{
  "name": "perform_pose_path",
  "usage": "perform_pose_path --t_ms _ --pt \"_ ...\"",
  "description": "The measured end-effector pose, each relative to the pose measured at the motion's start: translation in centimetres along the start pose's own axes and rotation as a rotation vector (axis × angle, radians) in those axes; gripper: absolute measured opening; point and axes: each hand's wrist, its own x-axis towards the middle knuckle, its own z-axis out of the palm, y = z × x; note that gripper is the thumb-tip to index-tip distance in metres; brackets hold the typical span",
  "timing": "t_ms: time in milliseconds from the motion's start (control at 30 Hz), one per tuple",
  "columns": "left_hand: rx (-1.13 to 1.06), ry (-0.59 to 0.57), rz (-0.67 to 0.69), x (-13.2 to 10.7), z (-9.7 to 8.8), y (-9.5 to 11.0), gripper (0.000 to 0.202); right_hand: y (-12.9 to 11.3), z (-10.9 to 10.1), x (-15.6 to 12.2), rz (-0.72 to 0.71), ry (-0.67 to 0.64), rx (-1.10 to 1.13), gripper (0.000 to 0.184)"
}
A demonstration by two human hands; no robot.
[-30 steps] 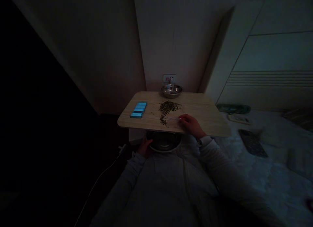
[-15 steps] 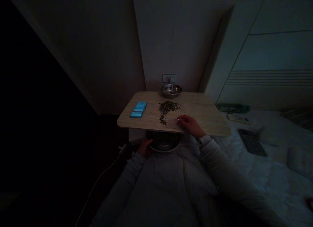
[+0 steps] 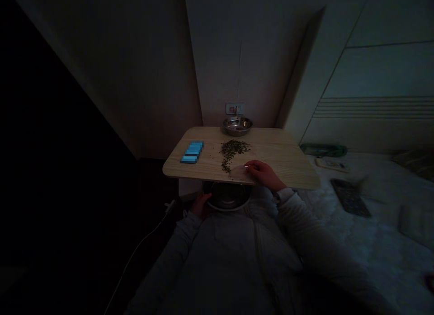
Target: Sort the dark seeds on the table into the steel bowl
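Observation:
My left hand (image 3: 201, 204) grips the left rim of a round, dark metal-looking bowl (image 3: 228, 196) held just below the table's front edge. On the wooden table (image 3: 285, 152), my right hand (image 3: 262, 173) is closed on a thin, pale, see-through sheet (image 3: 238, 172), whose exact kind I cannot make out. Small dark green grains (image 3: 233, 148) lie scattered past the sheet in a loose pile, with a narrow trail curving down to its left edge.
A steel bowl (image 3: 237, 126) stands at the table's back edge below a wall socket (image 3: 234, 108). A phone-like thing with a blurred blue screen (image 3: 192, 152) lies on the left. Beside the table on the right, a bed (image 3: 325, 233) holds a dark patterned flat object (image 3: 350, 197).

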Motion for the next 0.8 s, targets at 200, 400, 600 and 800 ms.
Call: perform_pose_path --t_ms 200,400,600,800 --pt "0.04 0.039 0.017 0.1 0.2 0.0 0.05 0.3 -0.1 0.2 -0.02 -0.034 0.015 0.022" --pt "0.033 0.084 0.011 0.1 0.0 -0.3 0.034 0.4 -0.1 0.2 0.007 0.05 0.006 0.025" --pt "-0.027 0.094 -0.09 0.3 1.0 -0.6 0.018 0.2 -0.1 0.1 -0.017 0.056 -0.003 0.021" --pt "-0.043 0.065 -0.097 0.0 1.1 0.0 0.03 0.3 -0.1 0.1 -0.004 0.026 0.0 0.023"
